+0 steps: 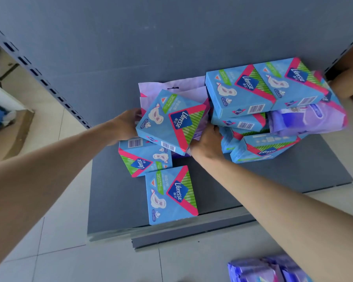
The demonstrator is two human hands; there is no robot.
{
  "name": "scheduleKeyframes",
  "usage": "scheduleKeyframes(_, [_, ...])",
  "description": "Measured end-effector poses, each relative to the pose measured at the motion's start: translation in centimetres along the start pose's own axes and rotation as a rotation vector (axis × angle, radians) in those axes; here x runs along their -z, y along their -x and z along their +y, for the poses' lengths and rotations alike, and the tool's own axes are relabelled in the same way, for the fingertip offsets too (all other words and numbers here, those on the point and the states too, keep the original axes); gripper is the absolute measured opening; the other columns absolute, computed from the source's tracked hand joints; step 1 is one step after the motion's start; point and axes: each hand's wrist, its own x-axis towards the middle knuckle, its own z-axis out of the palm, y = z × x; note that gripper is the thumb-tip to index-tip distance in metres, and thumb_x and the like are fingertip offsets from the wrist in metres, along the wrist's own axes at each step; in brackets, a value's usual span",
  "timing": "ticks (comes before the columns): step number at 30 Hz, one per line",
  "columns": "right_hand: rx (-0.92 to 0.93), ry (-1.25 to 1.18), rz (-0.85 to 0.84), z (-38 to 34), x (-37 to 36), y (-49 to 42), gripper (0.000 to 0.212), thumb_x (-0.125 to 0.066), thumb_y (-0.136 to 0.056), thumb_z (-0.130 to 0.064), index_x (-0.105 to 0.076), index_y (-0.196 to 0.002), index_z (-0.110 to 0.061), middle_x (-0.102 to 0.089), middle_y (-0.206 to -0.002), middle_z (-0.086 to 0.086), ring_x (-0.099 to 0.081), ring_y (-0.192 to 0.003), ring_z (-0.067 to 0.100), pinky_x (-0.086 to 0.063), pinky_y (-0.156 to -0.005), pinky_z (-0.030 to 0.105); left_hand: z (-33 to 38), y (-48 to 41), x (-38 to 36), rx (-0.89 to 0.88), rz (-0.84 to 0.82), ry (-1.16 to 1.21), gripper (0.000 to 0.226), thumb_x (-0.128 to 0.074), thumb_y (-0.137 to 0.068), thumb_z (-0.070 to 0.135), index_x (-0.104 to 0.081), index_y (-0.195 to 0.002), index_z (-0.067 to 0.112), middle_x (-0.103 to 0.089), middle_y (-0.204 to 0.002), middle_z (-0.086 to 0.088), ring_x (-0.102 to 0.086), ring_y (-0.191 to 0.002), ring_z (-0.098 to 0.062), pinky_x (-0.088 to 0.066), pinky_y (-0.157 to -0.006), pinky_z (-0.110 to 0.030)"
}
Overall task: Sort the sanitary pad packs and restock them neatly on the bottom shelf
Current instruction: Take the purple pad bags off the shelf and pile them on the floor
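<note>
Centre of frame, above the shelf [293, 176]: both hands are holding one blue box [171, 121] between them, and it is riding tilted with one corner pointing down toward the shelf front.

- Left hand [126, 125] is gripping the box's left edge, fingers curling round behind it.
- Right hand [208, 143] is sitting at the lower-right corner. Only its back is showing and the fingers are tucking under, so I cannot tell whether they are pinching the box or the purple pack [171, 86] behind it.
- The box's long axis is running upper left to lower right, with one hand at each end.
- That purple pack is leaning against the back panel, directly behind the box and touching it.

Two flat boxes [171, 194] are lying just below the held one in frame, nearer the shelf front, at mismatched angles.

The stack [240, 90] at upper right is mixing blue boxes with another purple pack, and is sitting just beside the right hand.

My read is that sorting is only getting started (blue and purple are sharing the stack).

The next placement is likely turning on squaring that tilted axis to the shelf edge. The flat boxes are lying closest, straight down-frame from both hands.

More purple packs, the floor packs [273, 269], are waiting at lower right.
</note>
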Motion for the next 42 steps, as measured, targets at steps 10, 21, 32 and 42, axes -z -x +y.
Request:
scheduleKeyframes(10, [0.005,0.03,-0.033,0.2,0.1,-1.3,0.03,-0.051,-0.086,-0.007,-0.051,-0.115,-0.001,-0.058,-0.118,0.021,-0.051,-0.113,0.04,-0.042,-0.09,0.039,-0.2,-0.3,0.0,0.017,0.073,0.027,0.016,-0.059,-0.092,0.013,-0.047,-0.081,0.015,-0.06,-0.085,0.005,-0.061,-0.077,-0.017,-0.048,-0.053,-0.016])
scheduleKeyframes(21, [-0.018,-0.232,-0.124,-1.3,0.6,-0.6,0.038,-0.056,-0.09,-0.018,-0.046,-0.125,-0.008,-0.058,-0.121,0.007,-0.054,-0.113,0.023,-0.044,-0.089,0.027,-0.3,0.2,-0.1,-0.029,0.109,0.022,0.015,-0.063,-0.088,0.011,-0.049,-0.088,0.017,-0.058,-0.089,0.003,-0.059,-0.077,-0.013,-0.046,-0.057,-0.019])
scheduleKeyframes(32, [-0.138,-0.486,-0.198,-3.5,1.2,0.1,0.013,-0.05,-0.097,-0.018,-0.055,-0.109,-0.019,-0.065,-0.097,-0.002,-0.059,-0.083,0.01,-0.049,-0.066,0.021,-1.3,1.9,1.5,-0.141,0.332,0.096,0.03,-0.055,-0.089,0.0,-0.056,-0.118,0.008,-0.062,-0.111,0.002,-0.057,-0.099,-0.013,-0.049,-0.07,-0.021])
scheduleKeyframes(42, [0.046,-0.471,-0.161,-6.2,5.9,0.8,0.034,-0.049,-0.096,-0.005,-0.051,-0.128,-0.018,-0.06,-0.113,-0.005,-0.055,-0.099,0.01,-0.044,-0.079,0.022,1.8,3.9,3.7,-0.274,0.353,0.26,0.05,-0.076,-0.071,-0.007,-0.06,-0.116,0.006,-0.065,-0.1,0.001,-0.062,-0.085,-0.014,-0.052,-0.081,-0.028])
